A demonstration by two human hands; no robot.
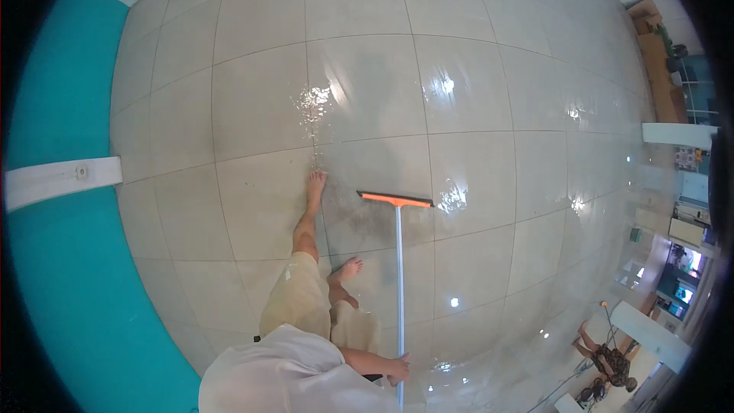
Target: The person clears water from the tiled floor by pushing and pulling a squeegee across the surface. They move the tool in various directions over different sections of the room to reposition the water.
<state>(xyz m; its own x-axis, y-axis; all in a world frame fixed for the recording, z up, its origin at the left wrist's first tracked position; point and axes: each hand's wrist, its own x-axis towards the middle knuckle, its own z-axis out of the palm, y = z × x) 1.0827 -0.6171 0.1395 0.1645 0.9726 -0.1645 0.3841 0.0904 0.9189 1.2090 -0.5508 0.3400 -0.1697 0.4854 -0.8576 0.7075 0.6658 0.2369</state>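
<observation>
A floor squeegee with an orange head (396,199) and black blade rests on wet grey tiles, in front of and to the right of my bare feet. Its long pale pole (400,283) runs down to the bottom edge. One hand (398,369), low in the view, is closed around the pole; its forearm comes from my white shirt, and I take it as my right hand. My left hand does not show. Water with bright reflections (453,196) lies by the blade's right end, and a darker patch of floor (355,218) is to its left.
A teal wall (61,252) with white pillars (65,182) stands at the left. At the lower right, another person (612,363) is near a white pillar (650,334) and a cable (562,386) on the floor. Wooden furniture (659,69) and lit screens (684,294) line the right side.
</observation>
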